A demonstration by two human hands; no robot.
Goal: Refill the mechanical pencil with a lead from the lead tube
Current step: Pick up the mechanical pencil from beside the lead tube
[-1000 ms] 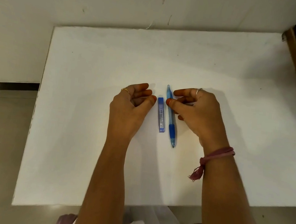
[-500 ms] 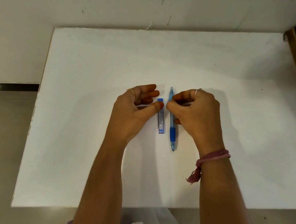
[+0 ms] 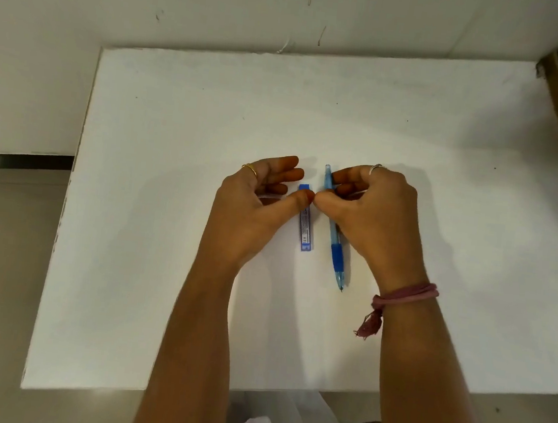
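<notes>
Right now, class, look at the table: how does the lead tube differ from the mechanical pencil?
The lead tube is shorter and flat-looking; the mechanical pencil is longer, slim and tapers to a point. The lead tube carries a printed label; the mechanical pencil has a dark blue grip near its tip. Both are blue and lie side by side, roughly parallel, on the white table.
</notes>
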